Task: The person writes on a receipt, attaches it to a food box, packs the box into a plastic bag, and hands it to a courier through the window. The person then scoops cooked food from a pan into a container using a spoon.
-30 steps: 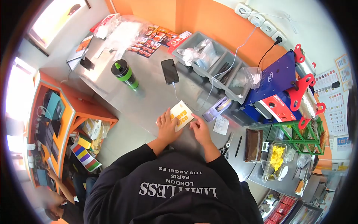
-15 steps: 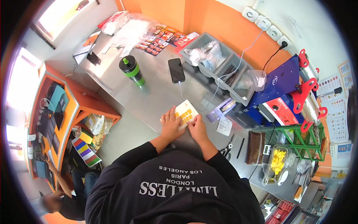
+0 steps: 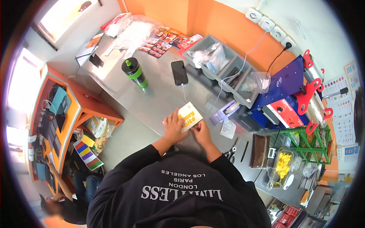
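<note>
A small white carton (image 3: 191, 116) with yellow lettering lies near the front edge of the steel table. My left hand (image 3: 174, 127) lies over its left side, fingers across the top face. At the lower right corner of the carton is my right hand (image 3: 202, 134), with fingers bent in against the edge; its fingertips are partly hidden. Beyond the carton, a black phone (image 3: 179, 73) is plugged into a white cable. A purple tape dispenser (image 3: 224, 112) and a paper receipt (image 3: 228, 129) lie to the right of my right hand.
A black and green tumbler (image 3: 134, 72) stands at the far left. Grey bins (image 3: 224, 68) hold plastic bags. A blue sealing machine (image 3: 279, 85) with red handles is on the right, near scissors (image 3: 232, 151) and a pen (image 3: 245, 151). Another person (image 3: 64, 201) is at lower left.
My right hand has shifted down a little off the carton's face to its corner, so more of the lettering shows. My left hand stays nearly in place.
</note>
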Demonstrator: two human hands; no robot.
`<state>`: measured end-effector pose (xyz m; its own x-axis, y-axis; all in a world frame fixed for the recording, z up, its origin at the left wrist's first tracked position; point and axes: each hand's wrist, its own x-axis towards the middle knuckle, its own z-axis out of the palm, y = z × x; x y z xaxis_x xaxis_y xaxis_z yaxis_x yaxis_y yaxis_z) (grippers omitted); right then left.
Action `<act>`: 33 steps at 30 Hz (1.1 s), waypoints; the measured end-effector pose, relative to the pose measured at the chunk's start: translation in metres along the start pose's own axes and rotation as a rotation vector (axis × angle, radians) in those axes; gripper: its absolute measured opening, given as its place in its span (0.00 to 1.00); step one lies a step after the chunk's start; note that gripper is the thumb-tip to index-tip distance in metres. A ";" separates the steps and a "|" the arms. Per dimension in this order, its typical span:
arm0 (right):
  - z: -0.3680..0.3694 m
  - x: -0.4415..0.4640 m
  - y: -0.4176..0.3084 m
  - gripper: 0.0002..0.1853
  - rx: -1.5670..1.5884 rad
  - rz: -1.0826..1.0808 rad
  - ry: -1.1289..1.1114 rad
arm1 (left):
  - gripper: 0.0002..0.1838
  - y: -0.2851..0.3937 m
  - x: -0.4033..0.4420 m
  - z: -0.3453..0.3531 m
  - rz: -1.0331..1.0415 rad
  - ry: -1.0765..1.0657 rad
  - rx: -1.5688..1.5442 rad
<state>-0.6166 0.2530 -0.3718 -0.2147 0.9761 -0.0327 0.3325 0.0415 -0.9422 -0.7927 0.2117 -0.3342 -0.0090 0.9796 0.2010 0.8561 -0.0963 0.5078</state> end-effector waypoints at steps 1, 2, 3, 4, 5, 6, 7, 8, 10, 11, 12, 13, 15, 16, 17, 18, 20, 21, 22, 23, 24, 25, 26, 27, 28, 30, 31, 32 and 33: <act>0.004 -0.001 0.001 0.23 0.002 0.008 0.012 | 0.22 -0.001 -0.001 0.001 0.010 -0.011 -0.002; 0.007 -0.002 0.002 0.23 -0.065 0.010 0.035 | 0.22 -0.002 -0.001 0.001 0.008 -0.007 0.009; 0.004 -0.001 0.003 0.23 -0.134 0.009 0.061 | 0.23 -0.002 0.000 0.002 0.009 0.000 0.019; -0.003 0.000 0.004 0.23 -0.137 0.012 0.079 | 0.23 -0.002 0.001 0.002 0.027 -0.004 0.012; -0.011 0.000 0.001 0.22 -0.252 0.066 -0.024 | 0.23 -0.002 0.000 0.000 0.032 -0.024 0.025; -0.019 -0.001 -0.004 0.22 -0.365 0.121 -0.132 | 0.23 -0.001 0.001 -0.001 0.034 -0.043 0.039; -0.030 -0.002 -0.003 0.22 -0.367 0.125 -0.124 | 0.23 0.000 0.002 -0.001 0.042 -0.046 0.035; -0.047 -0.005 0.001 0.22 -0.588 0.136 -0.156 | 0.24 0.000 0.002 -0.003 0.047 -0.051 0.040; -0.076 -0.008 0.006 0.25 -0.846 0.295 -0.059 | 0.25 -0.004 0.002 -0.005 0.048 -0.055 0.047; -0.089 -0.007 0.008 0.27 -0.880 0.442 0.071 | 0.25 -0.008 0.004 -0.006 0.095 -0.058 0.034; -0.101 -0.008 0.014 0.29 -0.995 0.359 0.262 | 0.25 -0.012 0.006 -0.008 0.140 -0.062 0.020; -0.110 -0.008 0.019 0.31 -1.103 0.271 0.455 | 0.25 -0.017 0.008 -0.011 0.129 -0.060 0.021; -0.119 -0.005 0.031 0.32 -1.084 0.229 0.425 | 0.27 -0.027 0.016 -0.021 0.284 -0.165 -0.048; -0.123 0.001 0.037 0.33 -1.066 0.191 0.409 | 0.27 -0.031 0.020 -0.026 0.277 -0.154 -0.045; -0.129 0.004 0.042 0.33 -1.067 0.175 0.404 | 0.28 -0.035 0.023 -0.030 0.320 -0.228 -0.054; -0.134 0.003 0.045 0.30 -0.903 0.281 0.316 | 0.30 -0.036 0.024 -0.035 0.362 -0.303 -0.064; -0.137 0.004 0.038 0.28 -0.740 0.367 0.216 | 0.33 -0.035 0.022 -0.049 0.344 -0.334 0.029; -0.142 -0.001 0.007 0.25 -0.787 0.374 -0.134 | 0.36 -0.034 0.019 -0.057 0.332 -0.381 0.117; -0.144 -0.006 -0.024 0.22 -0.819 0.378 -0.486 | 0.36 -0.032 0.015 -0.063 0.316 -0.378 0.120; -0.139 -0.006 -0.052 0.22 -0.819 0.371 -0.501 | 0.36 -0.028 0.009 -0.068 0.262 -0.306 0.150; -0.125 -0.001 -0.082 0.20 -0.481 0.174 -0.582 | 0.37 -0.026 0.003 -0.070 0.208 -0.237 0.181; -0.106 0.001 -0.099 0.18 -0.135 -0.017 -0.644 | 0.37 -0.026 -0.003 -0.067 0.195 -0.240 0.186; -0.077 0.002 -0.095 0.19 0.177 0.005 -0.551 | 0.33 -0.029 -0.007 -0.061 0.072 -0.136 -0.040; -0.048 0.006 -0.084 0.21 0.484 0.029 -0.450 | 0.29 -0.031 -0.010 -0.054 -0.049 -0.025 -0.265; -0.026 0.013 -0.075 0.21 0.485 0.027 -0.461 | 0.29 -0.035 -0.015 -0.046 -0.058 -0.019 -0.261; 0.007 0.024 -0.064 0.24 0.024 -0.176 -0.339 | 0.23 -0.034 -0.027 -0.037 -0.333 -0.006 -0.602; 0.015 0.022 -0.063 0.24 0.024 -0.179 -0.351 | 0.22 -0.028 -0.031 -0.035 -0.318 0.016 -0.446; 0.021 0.019 -0.068 0.27 -0.122 -0.248 -0.325 | 0.22 -0.022 -0.034 -0.037 -0.327 0.028 -0.444; 0.026 0.018 -0.073 0.30 -0.267 -0.317 -0.298 | 0.23 -0.017 -0.036 -0.039 -0.247 0.071 -0.284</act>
<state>-0.6685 0.2623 -0.3127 -0.5831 0.8048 0.1107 0.4234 0.4173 -0.8041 -0.8269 0.1716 -0.3177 -0.2417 0.9656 0.0963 0.6464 0.0862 0.7581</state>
